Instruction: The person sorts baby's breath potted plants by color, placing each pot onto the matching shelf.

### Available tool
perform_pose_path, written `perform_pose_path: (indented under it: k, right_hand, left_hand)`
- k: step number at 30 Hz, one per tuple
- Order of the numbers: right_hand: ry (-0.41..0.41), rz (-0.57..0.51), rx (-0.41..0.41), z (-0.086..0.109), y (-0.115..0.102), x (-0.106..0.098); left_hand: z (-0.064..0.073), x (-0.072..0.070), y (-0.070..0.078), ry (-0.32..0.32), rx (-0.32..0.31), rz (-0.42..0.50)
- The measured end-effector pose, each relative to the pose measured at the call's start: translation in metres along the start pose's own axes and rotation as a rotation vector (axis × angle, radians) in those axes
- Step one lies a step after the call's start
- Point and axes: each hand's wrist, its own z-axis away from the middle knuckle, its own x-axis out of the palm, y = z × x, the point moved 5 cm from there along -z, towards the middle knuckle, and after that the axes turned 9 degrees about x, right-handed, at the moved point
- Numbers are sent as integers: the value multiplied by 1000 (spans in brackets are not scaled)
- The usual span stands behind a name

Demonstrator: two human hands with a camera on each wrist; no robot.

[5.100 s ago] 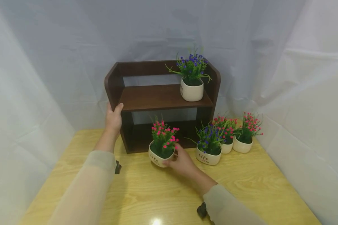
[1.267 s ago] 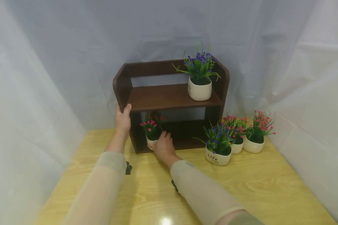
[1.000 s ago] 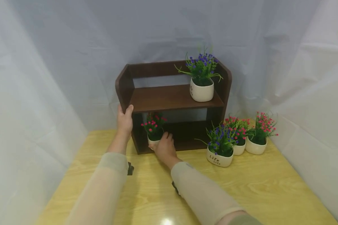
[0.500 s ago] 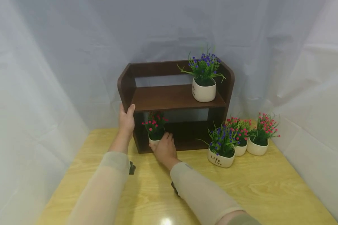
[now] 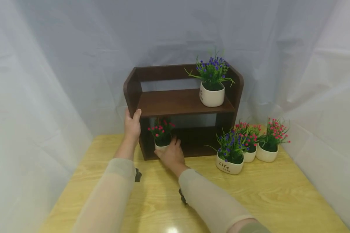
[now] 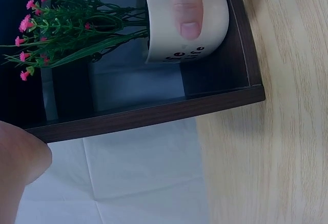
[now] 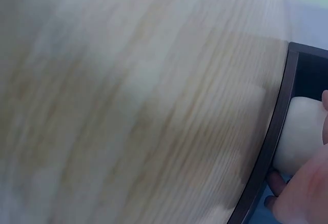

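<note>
The right hand point(image 5: 172, 156) grips a pink-flowered potted plant point(image 5: 162, 136) at lower left in the two-tier shelf point(image 5: 175, 101) (left panel point(image 5: 132, 92) held by the left hand point(image 5: 132, 127)).

"Life" stands twice, one above the other, on the front pot point(image 5: 232, 166). The top pot point(image 5: 213, 98) and the lower pot point(image 6: 212, 21) carry dark letters too, partly visible.

Wood table point(image 5: 265, 194) — dark shelf point(image 5: 175, 102), three flowerpots point(image 5: 229, 165).
</note>
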Motion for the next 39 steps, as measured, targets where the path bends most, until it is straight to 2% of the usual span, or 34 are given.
perform_pose_path:
  k: [10,16,21,23,29,35,39]
  right_hand:
    - [57,-50,-69,7,3,-5]
    - [44,-174,-100,8,16,-14]
    - [0,-265,-157,20,15,-33]
    - [-48,-306,-181,30,11,-44]
    - [-117,-364,-258,50,9,-64]
    - [-206,-449,-234,73,25,-77]
    - [-209,-445,-193,83,39,-83]
  left_hand:
    - [1,-1,-2,0,-18,-12]
    - [3,1,-1,-11,-22,-17]
    - [3,3,0,-8,-25,-11]
    - [2,2,0,-2,-23,-12]
    - [1,1,0,-1,-21,-11]
    - [0,0,-1,1,-15,13]
    - [0,0,0,-7,-18,2]
